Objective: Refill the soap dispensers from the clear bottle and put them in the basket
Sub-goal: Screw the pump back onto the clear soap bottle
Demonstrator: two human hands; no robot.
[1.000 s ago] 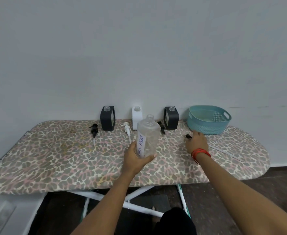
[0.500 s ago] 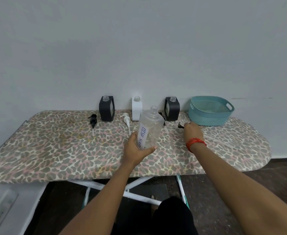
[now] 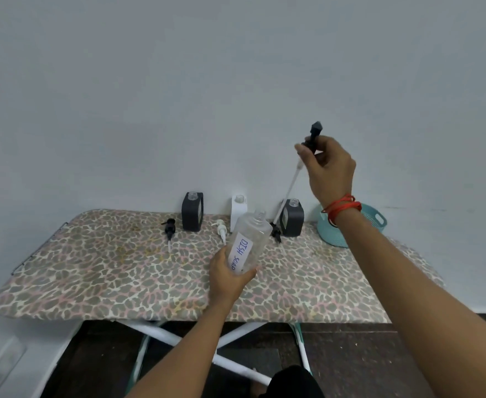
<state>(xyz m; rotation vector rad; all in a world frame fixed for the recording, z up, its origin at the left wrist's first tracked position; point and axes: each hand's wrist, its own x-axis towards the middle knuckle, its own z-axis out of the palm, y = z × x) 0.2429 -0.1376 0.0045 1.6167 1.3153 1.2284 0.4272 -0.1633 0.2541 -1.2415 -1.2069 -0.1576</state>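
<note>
Seemingly light and nearly empty, the smooth bottle (image 3: 249,244) sits tilted at frame centre, left hand (image 3: 230,278) wrapped round its base, while the right hand (image 3: 329,168), upper right, pinches a pump (image 3: 312,136).

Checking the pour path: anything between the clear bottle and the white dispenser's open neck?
Nothing visible. The left hand holds the clear bottle just in front of the white dispenser. The white pump lies to its left; the pump in the right hand is well above.
</note>
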